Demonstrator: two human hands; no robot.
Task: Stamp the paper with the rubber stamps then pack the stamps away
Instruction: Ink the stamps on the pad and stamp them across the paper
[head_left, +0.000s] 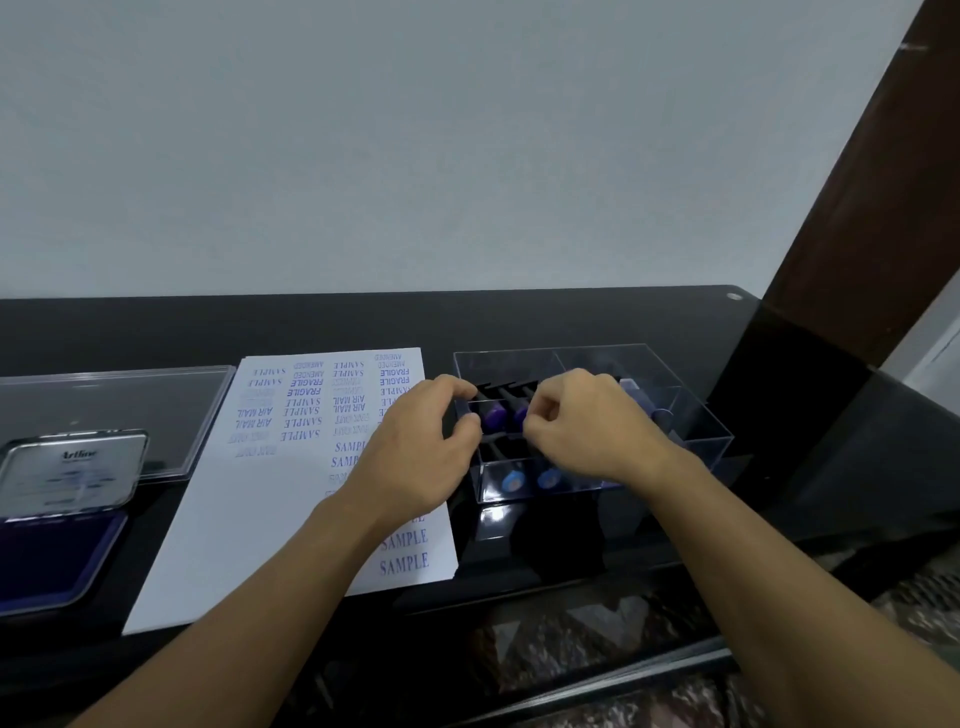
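1. Our left hand (415, 447) curls over the near-left wall of the clear plastic box (701, 441), thumb and fingers narrowly apart around its edge.
2. Our right hand (587, 426) hovers over the box's middle with fingertips pinched together at a purple-capped stamp (519, 415); whether they actually grip it, we cannot tell.
3. The stamps (493, 415) lie in rows under both hands, dark handles with rounded purple and blue ends, long axes running away from us.
4. The stamped paper (291, 519), flat and white, lies under and left of the left hand.
5. Further left sits the open ink pad (57, 551) with its metal lid, and the clear lid (114, 395).
6. The glossy black table (831, 467) is bare right of the right hand.
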